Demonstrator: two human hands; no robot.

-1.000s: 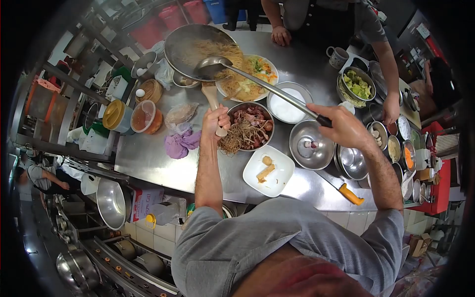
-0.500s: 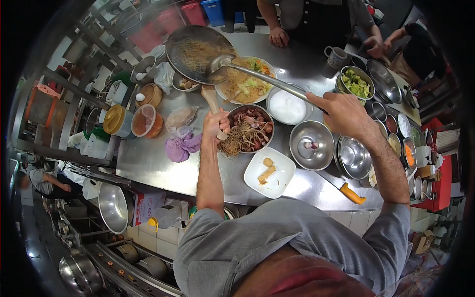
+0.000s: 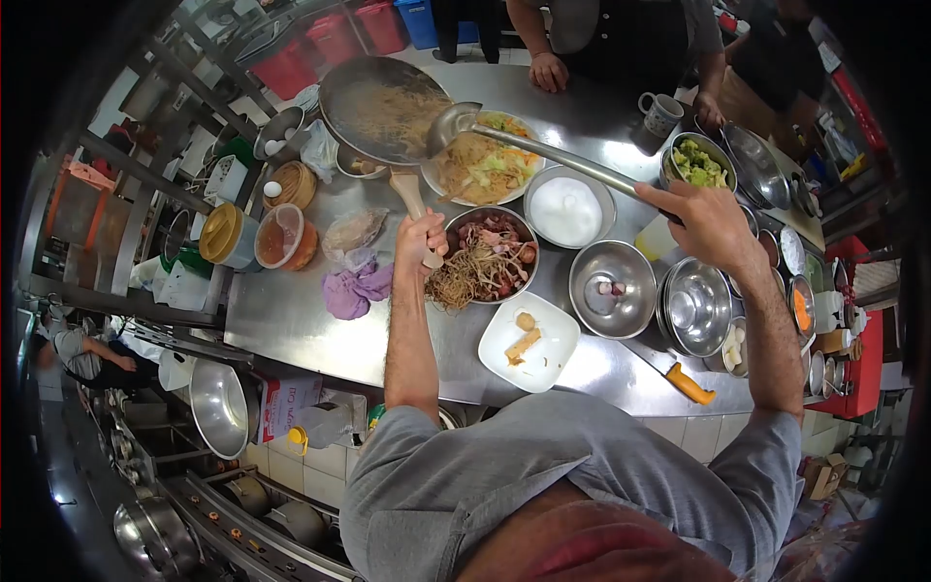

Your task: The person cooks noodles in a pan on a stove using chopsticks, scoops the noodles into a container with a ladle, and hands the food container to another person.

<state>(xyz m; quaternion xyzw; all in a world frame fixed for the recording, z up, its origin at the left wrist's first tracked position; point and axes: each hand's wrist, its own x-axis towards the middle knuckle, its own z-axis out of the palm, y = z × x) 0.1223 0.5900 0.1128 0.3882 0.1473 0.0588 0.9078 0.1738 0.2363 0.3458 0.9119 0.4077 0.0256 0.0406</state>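
My left hand (image 3: 421,242) is wrapped round the wooden handle of a wok (image 3: 341,121), which is tilted beside a plate. Thin noodles (image 3: 402,114) cling to the wok's inner side. In my right hand (image 3: 706,221) is the end of a long metal ladle (image 3: 572,162). The ladle's bowl hangs between the wok and the plate (image 3: 539,170); whether it touches either I cannot tell. On that plate lie noodles with cabbage and carrot pieces (image 3: 488,167). Under my left hand's side stands a metal bowl of red onions and roots (image 3: 497,254).
Near me are a white square dish (image 3: 495,361), a metal bowl (image 3: 587,301) with onion pieces, stacked bowls (image 3: 696,335) and a yellow-handled knife (image 3: 690,383). Farther off are a white-filled bowl (image 3: 567,209), broccoli (image 3: 700,165) and a mug (image 3: 661,116). A co-worker's hand (image 3: 549,72) rests on the table (image 3: 320,339).
The wok has shifted slightly left and its inside looks emptier. My right hand and the ladle have moved a little right. A co-worker's other hand has come down beside the broccoli bowl.
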